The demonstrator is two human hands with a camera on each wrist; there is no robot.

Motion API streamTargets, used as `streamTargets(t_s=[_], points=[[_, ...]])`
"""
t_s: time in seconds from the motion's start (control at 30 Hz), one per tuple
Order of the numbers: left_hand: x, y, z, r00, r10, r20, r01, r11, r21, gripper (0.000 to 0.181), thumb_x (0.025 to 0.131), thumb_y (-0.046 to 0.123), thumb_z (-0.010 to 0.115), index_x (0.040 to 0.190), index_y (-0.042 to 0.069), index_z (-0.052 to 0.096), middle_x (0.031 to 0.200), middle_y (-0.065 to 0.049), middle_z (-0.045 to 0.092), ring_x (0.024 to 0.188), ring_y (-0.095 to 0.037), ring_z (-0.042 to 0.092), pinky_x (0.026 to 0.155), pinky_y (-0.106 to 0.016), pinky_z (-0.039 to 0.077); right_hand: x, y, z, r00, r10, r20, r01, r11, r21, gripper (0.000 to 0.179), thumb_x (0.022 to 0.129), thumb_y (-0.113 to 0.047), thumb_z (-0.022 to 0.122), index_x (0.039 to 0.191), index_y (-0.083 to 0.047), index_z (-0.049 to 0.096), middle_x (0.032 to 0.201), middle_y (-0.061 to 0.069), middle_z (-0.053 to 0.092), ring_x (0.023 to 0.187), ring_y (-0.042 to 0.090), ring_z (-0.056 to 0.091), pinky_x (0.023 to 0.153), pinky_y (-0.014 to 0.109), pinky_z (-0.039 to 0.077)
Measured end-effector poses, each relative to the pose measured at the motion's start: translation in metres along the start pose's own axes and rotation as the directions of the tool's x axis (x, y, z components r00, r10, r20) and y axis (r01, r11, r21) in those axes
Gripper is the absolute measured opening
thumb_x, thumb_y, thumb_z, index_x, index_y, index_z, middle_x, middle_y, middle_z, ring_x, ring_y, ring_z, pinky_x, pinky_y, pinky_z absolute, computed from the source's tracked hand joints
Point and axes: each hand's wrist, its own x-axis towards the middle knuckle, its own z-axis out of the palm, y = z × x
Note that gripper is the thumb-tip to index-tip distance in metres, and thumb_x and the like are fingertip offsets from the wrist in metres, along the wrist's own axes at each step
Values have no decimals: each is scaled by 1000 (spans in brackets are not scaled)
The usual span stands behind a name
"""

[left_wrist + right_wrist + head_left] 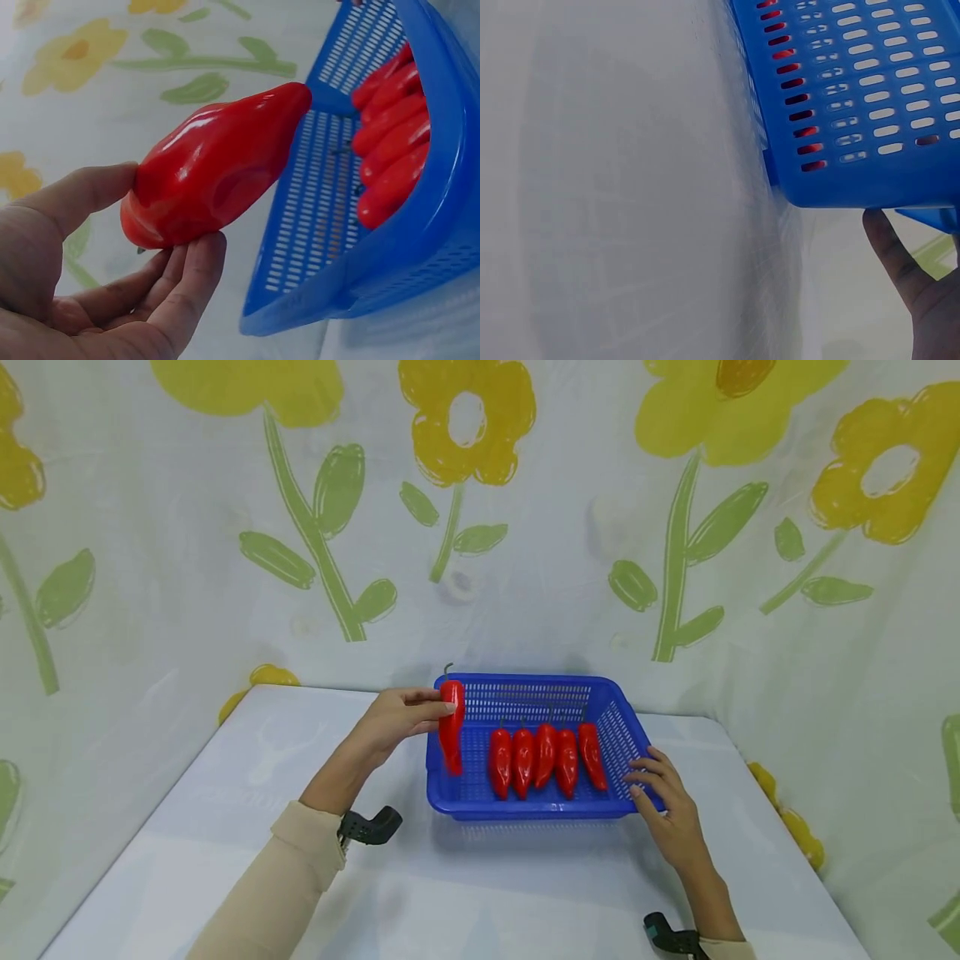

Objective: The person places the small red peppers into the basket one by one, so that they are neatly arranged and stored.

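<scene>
My left hand (397, 720) pinches a red pepper (452, 727) between thumb and fingers, above the left end of a blue plastic basket (525, 807). This pepper hangs upright, stem up, in the head view; in the left wrist view its pointed tip (296, 97) is toward the basket. Several more red peppers (545, 756) lie side by side inside, stems toward the far wall. My right hand (671, 810) rests at the basket's right rim, its fingers loosely bent over the edge. In the right wrist view the thumb (895, 259) touches the rim; the other fingers are mostly hidden.
The basket stands on a white table (525, 893), near its far edge. Behind and beside the table hangs a pale cloth (555, 577) with yellow flowers. A black device (371, 825) is strapped to the left wrist, another (671, 937) to the right.
</scene>
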Motion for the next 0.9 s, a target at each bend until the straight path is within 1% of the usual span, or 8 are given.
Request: streamTargets(t_s=[0.17, 0.27, 0.5, 0.63, 0.7, 0.77, 0.83, 0.9], points=[[11, 2, 1, 999, -29, 37, 27, 998, 49, 57, 92, 24, 74, 136, -4, 53, 129, -21, 60, 114, -32, 65, 99, -42, 51, 2, -1, 3, 1000, -7, 7, 7, 1000, 14, 16, 97, -6, 61, 109, -9, 71, 137, 10, 56, 147, 25, 25, 112, 12, 19], [20, 3, 1, 996, -70, 60, 66, 996, 57, 56, 92, 19, 74, 136, -7, 52, 129, -22, 60, 113, -32, 65, 99, -42, 51, 1, -3, 4, 1000, 26, 10, -26, 1000, -5, 16, 98, -9, 61, 110, -9, 71, 138, 8, 55, 148, 23, 25, 111, 13, 20], [31, 3, 11, 992, -118, 42, 113, 987, 115, 56, 90, 17, 76, 135, -8, 53, 130, -23, 59, 114, -34, 65, 96, -41, 53, 2, -5, 2, 999, 29, 19, -29, 999, -21, 16, 98, -9, 61, 110, -10, 71, 138, 7, 55, 147, 28, 26, 111, 13, 20], [37, 5, 24, 992, -121, 42, 112, 978, 176, 55, 88, 15, 77, 133, -8, 54, 129, -24, 58, 115, -34, 64, 97, -43, 52, 2, -5, 1, 999, 36, 20, -35, 999, -15, 16, 98, -10, 61, 110, -10, 71, 138, 8, 55, 148, 26, 25, 119, 40, 24], [42, 4, 30, 992, -120, 28, 112, 974, 198, 53, 87, 15, 79, 129, -8, 57, 127, -23, 59, 112, -34, 64, 95, -43, 53, 2, -5, 0, 999, 39, 17, -39, 999, -8, 16, 98, -9, 61, 110, -9, 71, 137, 10, 56, 148, 25, 24, 116, 59, 25], [48, 2, 35, 993, -120, 13, 114, 968, 223, 49, 86, 14, 79, 126, -7, 59, 123, -22, 61, 109, -33, 66, 92, -41, 55, 1, -5, 0, 999, 47, 17, -47, 999, -7, 16, 98, -9, 61, 110, -9, 71, 137, 10, 55, 148, 22, 24, 110, 68, 26], [53, -1, 40, 992, -127, -2, 124, 961, 247, 47, 85, 14, 80, 123, -7, 60, 119, -21, 62, 104, -32, 68, 89, -39, 57, 1, -6, -1, 999, 49, 16, -48, 999, -6, 16, 98, -9, 61, 110, -9, 71, 137, 10, 55, 148, 23, 24, 112, 66, 26], [57, -3, 45, 989, -146, -9, 143, 947, 287, 46, 85, 14, 81, 121, -6, 61, 115, -20, 64, 101, -31, 69, 86, -37, 58, 0, -6, -1, 999, 51, 16, -51, 999, -8, 16, 98, -9, 61, 110, -10, 71, 137, 9, 55, 148, 24, 24, 118, 51, 25]])
